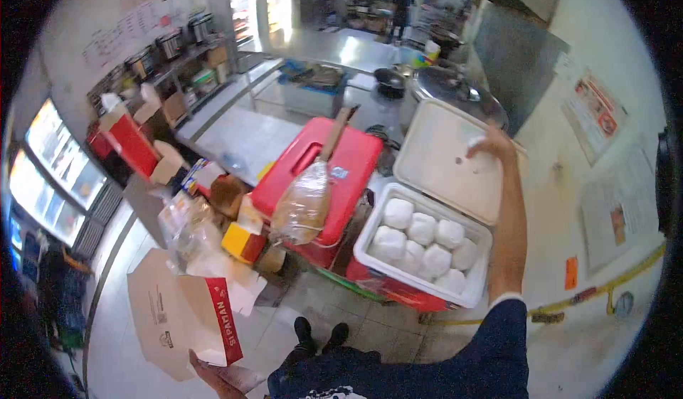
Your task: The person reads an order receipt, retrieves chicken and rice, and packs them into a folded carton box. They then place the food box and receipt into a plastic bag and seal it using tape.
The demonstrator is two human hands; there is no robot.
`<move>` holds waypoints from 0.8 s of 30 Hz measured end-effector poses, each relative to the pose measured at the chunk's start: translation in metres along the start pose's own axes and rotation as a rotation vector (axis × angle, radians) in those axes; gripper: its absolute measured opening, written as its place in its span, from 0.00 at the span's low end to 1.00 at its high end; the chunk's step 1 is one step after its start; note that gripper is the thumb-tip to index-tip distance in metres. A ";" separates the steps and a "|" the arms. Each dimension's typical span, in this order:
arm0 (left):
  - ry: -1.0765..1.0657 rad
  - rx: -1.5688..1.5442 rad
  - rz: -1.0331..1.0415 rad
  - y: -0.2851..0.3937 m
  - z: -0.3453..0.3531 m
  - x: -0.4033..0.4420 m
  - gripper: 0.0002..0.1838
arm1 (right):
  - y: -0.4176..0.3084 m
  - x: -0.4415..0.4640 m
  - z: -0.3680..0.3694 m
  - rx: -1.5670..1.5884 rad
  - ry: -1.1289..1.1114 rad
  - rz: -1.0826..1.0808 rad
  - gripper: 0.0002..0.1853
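Red cooler [363,146] lid: smooth plastic, semi-glossy, catching light. On it, a wooden paddle handle [334,134], matt, w/ its wide end in clear, crinkly, shiny plastic wrap [304,203]. Open box [171,310]: paper/card, matt tan inside, red printed side w/ white lettering. White tub [361,246]: smooth plastic; bundles [437,259] in there look soft, matt, wrapped. Big pot [442,86]: polished metal, v. shiny. Counter [313,42]: metal, glossy, bright reflections. Dark shirt [455,360]: matt cloth.

Single head-worn view, forward and steeply down, close above both hands.
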State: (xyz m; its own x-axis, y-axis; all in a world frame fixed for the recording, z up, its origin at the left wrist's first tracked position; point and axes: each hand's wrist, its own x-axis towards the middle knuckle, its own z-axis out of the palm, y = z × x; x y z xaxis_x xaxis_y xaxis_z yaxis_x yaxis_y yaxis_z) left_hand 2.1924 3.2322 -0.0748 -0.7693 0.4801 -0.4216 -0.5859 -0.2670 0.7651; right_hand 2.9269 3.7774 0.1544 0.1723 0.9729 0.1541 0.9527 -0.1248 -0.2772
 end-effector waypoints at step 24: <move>-0.267 0.666 0.035 0.259 -0.176 0.055 0.21 | -0.637 -0.684 0.109 0.640 -0.632 -0.788 0.38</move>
State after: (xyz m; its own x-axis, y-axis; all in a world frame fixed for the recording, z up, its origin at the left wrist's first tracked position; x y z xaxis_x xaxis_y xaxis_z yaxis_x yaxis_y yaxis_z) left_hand 1.9536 3.0427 0.0142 -0.6461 0.6916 -0.3228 -0.2164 0.2395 0.9465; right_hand 2.1748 3.2127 0.1227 -0.7280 0.6838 0.0495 0.4121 0.4941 -0.7655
